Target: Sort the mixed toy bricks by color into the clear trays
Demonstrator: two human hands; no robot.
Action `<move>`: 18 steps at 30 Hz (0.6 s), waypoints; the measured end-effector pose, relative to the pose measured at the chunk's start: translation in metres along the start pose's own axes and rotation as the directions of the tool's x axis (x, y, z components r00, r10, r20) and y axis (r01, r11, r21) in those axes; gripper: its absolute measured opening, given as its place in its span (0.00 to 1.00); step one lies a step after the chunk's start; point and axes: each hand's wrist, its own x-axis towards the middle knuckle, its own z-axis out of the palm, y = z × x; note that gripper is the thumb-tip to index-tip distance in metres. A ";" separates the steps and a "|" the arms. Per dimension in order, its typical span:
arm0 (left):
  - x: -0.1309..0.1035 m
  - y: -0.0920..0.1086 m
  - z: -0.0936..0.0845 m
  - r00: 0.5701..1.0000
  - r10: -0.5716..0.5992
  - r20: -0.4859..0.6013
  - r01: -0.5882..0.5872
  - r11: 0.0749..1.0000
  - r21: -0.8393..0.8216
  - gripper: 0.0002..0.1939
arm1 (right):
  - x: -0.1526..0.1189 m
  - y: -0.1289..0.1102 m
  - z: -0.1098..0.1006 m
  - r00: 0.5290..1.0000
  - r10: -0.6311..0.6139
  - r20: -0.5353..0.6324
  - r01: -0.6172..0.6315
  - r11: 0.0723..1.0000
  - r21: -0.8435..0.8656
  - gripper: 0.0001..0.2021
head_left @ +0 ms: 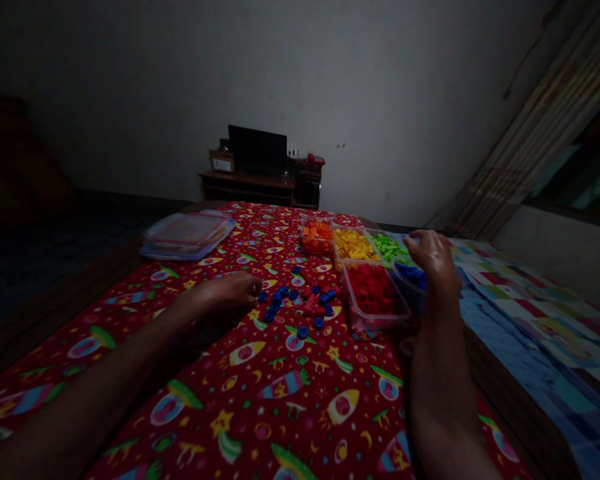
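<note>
My left hand (236,289) rests on the red patterned cloth with its fingers curled, right beside several small blue wheel-like pieces (280,295); what the fingers hold, if anything, is hidden. Among these lie a few red pieces (311,305). Above the tub of blue pieces (411,273) hovers my right hand (431,255), its fingers drawn together; I cannot make out anything in them. Left of that tub stands a clear box of red pieces (375,290). Behind are boxes of yellow (355,245), green (387,248) and orange pieces (317,233).
Stacked clear lids (190,233) lie at the table's far left. The cloth (280,413) covers the table. A bed with a checked cover (545,313) adjoins on the right. A dark monitor (257,150) stands on a desk by the back wall. The room is dim.
</note>
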 end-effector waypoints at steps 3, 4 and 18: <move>0.002 0.001 0.001 1.000 0.014 -0.016 -0.014 0.999 -0.044 0.15 | -0.008 -0.041 0.001 0.990 -0.139 0.032 0.135 0.985 0.107 0.16; 0.002 0.002 0.001 1.000 0.011 -0.023 -0.011 1.000 -0.029 0.15 | -0.013 -0.056 0.003 0.981 -0.184 0.054 0.175 0.975 0.139 0.15; 0.011 0.020 0.005 0.976 0.069 -0.204 -0.073 0.997 -0.009 0.16 | -0.058 -0.133 0.036 0.776 -0.565 0.279 0.521 0.824 0.220 0.13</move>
